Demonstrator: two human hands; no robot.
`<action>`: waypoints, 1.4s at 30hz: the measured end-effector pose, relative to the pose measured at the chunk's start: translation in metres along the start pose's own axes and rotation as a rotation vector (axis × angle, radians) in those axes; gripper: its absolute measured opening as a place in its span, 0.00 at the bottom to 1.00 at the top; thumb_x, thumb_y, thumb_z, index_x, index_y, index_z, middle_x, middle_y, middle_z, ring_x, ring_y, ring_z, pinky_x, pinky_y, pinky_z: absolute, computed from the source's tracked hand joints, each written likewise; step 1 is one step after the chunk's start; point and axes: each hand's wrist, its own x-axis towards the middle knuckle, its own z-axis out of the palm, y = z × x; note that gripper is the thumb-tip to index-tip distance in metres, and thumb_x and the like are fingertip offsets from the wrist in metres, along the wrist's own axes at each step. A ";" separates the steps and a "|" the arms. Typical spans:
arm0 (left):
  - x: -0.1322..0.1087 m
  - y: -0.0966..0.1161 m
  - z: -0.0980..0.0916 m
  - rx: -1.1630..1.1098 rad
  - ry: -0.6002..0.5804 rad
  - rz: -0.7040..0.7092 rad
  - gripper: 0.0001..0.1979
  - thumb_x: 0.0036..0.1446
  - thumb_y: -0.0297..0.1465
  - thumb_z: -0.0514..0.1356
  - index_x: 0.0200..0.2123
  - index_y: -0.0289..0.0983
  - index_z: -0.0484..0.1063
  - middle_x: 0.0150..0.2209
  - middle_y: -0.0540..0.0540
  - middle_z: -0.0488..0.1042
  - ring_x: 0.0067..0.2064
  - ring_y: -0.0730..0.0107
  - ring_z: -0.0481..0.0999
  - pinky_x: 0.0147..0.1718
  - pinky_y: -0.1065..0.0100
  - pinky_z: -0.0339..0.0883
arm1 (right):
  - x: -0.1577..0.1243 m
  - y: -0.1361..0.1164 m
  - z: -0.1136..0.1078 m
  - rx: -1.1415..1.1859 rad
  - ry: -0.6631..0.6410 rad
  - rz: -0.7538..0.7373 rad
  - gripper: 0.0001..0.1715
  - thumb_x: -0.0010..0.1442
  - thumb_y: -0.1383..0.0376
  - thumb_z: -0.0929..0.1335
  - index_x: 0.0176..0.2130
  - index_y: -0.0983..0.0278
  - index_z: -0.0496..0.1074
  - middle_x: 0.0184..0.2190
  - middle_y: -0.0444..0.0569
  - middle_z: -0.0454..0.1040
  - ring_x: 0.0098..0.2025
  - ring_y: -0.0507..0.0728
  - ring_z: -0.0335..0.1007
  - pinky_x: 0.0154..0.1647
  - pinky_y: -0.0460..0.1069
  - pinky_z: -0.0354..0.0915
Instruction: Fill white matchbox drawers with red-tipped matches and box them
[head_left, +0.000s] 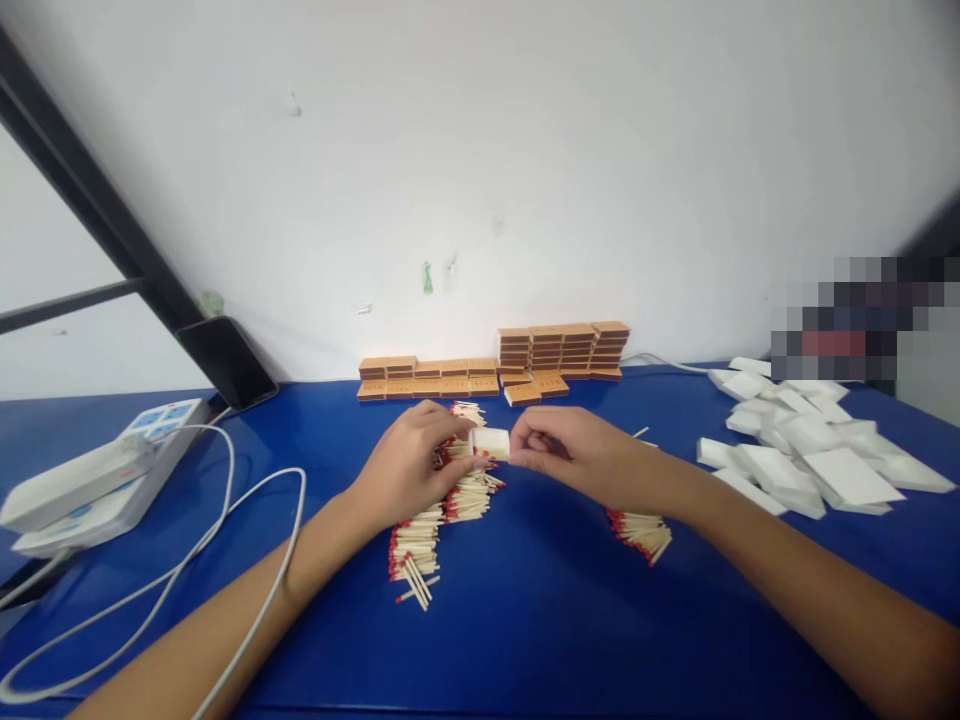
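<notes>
A small white tray [490, 440] with a few red-tipped matches in it is held over the blue table. My left hand [420, 460] pinches its left end between thumb and fingers. At its right end is my right hand [566, 448], thumb and fingers closed on the edge. A long pile of red-headed matches [416, 540] lies beneath and beside my left hand. Another, smaller bunch of matches [641, 533] lies below my right wrist, partly hidden by it.
Orange matchboxes [562, 350] are stacked along the wall. White trays [802, 440] lie heaped at the right. On the left are a power strip [82, 485], a white cable [225, 510] crossing my left forearm, and a dark phone [226, 362]. The blue table [525, 620] spans the front.
</notes>
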 end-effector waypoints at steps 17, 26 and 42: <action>0.001 0.012 -0.001 -0.145 0.029 -0.023 0.18 0.61 0.37 0.72 0.52 0.36 0.79 0.43 0.43 0.82 0.46 0.59 0.77 0.47 0.57 0.73 | 0.004 0.007 0.017 0.013 0.188 -0.031 0.08 0.67 0.61 0.69 0.35 0.61 0.75 0.27 0.41 0.69 0.30 0.52 0.63 0.32 0.48 0.58; 0.000 0.012 0.000 -0.135 0.032 0.004 0.19 0.62 0.37 0.71 0.53 0.35 0.79 0.43 0.42 0.81 0.46 0.59 0.77 0.46 0.58 0.74 | 0.005 0.006 0.017 0.021 0.208 -0.018 0.06 0.64 0.64 0.69 0.34 0.61 0.75 0.26 0.41 0.69 0.28 0.51 0.63 0.30 0.48 0.58; 0.000 0.010 0.001 -0.130 0.030 0.014 0.20 0.63 0.40 0.70 0.54 0.35 0.78 0.42 0.41 0.81 0.45 0.57 0.77 0.45 0.56 0.73 | 0.005 0.010 0.021 -0.132 0.232 -0.126 0.06 0.64 0.70 0.68 0.36 0.61 0.75 0.29 0.42 0.69 0.30 0.51 0.64 0.33 0.48 0.58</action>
